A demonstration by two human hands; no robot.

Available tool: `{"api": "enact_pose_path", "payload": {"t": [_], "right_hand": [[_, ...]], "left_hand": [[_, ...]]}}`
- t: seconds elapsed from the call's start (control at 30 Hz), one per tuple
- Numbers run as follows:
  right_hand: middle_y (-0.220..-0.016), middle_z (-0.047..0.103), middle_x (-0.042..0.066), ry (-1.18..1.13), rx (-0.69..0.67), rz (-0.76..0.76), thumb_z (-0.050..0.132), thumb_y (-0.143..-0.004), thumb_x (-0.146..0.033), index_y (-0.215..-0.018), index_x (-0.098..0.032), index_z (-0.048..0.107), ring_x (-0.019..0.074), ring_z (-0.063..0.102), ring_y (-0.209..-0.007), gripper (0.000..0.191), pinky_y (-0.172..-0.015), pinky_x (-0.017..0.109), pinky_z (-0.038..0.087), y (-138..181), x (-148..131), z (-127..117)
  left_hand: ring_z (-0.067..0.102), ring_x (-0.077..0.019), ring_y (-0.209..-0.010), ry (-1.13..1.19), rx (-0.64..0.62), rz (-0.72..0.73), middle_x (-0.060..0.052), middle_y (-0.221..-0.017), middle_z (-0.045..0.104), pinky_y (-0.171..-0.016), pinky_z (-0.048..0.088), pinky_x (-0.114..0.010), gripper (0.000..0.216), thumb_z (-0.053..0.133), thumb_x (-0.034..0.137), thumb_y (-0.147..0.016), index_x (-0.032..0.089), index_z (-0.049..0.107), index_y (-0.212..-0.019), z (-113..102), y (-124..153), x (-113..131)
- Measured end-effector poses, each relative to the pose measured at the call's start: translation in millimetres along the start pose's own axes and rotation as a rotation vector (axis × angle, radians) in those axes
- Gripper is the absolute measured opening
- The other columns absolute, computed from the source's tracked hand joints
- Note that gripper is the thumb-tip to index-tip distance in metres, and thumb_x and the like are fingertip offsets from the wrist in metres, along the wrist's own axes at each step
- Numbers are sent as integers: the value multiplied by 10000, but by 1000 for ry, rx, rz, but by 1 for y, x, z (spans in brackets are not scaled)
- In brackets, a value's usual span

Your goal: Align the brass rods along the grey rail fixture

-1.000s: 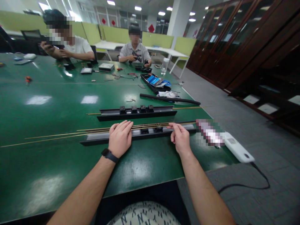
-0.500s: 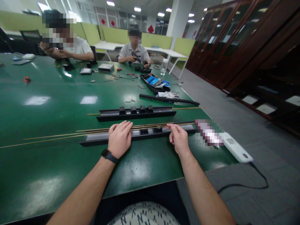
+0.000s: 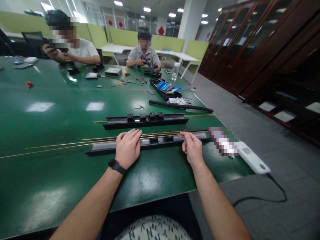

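My left hand, fingers together and bent, rests over a long black channel with a pale inner strip and holds it at its left part. Thin brass-coloured rods run lengthwise above the channel and pass under that hand; its fingertips' underside is hidden. My right hand is closed, thumb and index finger pinching at a thin brass rod over the channel's right part. Between my hands, small black blocks sit in the channel, beneath the rods.
Beyond lies a second black channel with several black blocks. A black tube, gloves and a tool tray are farther off. To the right are a blurred-out phone-like object and a white power strip. Two people sit opposite.
My right hand has shifted slightly to the right along the rods, fingers still pinched. The left hand stays in place on the channel.
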State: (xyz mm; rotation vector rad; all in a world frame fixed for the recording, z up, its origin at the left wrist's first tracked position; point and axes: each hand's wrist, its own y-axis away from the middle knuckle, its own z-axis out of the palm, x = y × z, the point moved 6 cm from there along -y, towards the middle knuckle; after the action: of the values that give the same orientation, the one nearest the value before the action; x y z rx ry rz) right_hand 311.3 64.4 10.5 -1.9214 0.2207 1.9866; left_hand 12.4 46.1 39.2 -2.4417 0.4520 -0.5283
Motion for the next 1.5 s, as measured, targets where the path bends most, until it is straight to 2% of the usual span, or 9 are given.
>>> {"api": "enact_pose_path", "payload": {"t": [0.2, 0.53, 1.0, 1.5], "right_hand": [[-1009, 816, 111, 10, -76, -3, 720, -893, -588, -1021, -166, 791, 47, 448, -359, 447, -304, 211, 238, 4, -3, 6], [-979, 816, 105, -23, 16, 8, 721, -881, -559, -991, -171, 780, 46, 453, -354, 407, -297, 200, 231, -1, 0, -2], [-979, 812, 107, -22, -59, 1, 734, -894, -542, -992, -165, 793, 47, 450, -353, 394, -300, 202, 237, 2, -3, 4], [-979, 819, 118, -57, 24, 27, 740, -877, -512, -972, -156, 789, 43, 452, -347, 372, -296, 194, 217, -1, 1, -2]], "left_hand": [[672, -289, -1334, 0, -11, -3, -90, -1381, 752, -1130, 395, -514, 384, 505, 224, -1027, 259, 710, -1351, 0, 0, 0], [678, -287, -1326, 4, 1, 6, -88, -1367, 759, -1127, 407, -516, 383, 499, 221, -1028, 266, 710, -1345, 0, 0, -1], [675, -279, -1332, -22, 6, 16, -81, -1374, 757, -1127, 388, -501, 369, 502, 220, -1038, 258, 704, -1344, 0, 0, -1], [682, -272, -1324, -26, 16, 28, -83, -1362, 762, -1116, 401, -496, 340, 517, 210, -1046, 219, 707, -1327, 0, 0, 1]]}}
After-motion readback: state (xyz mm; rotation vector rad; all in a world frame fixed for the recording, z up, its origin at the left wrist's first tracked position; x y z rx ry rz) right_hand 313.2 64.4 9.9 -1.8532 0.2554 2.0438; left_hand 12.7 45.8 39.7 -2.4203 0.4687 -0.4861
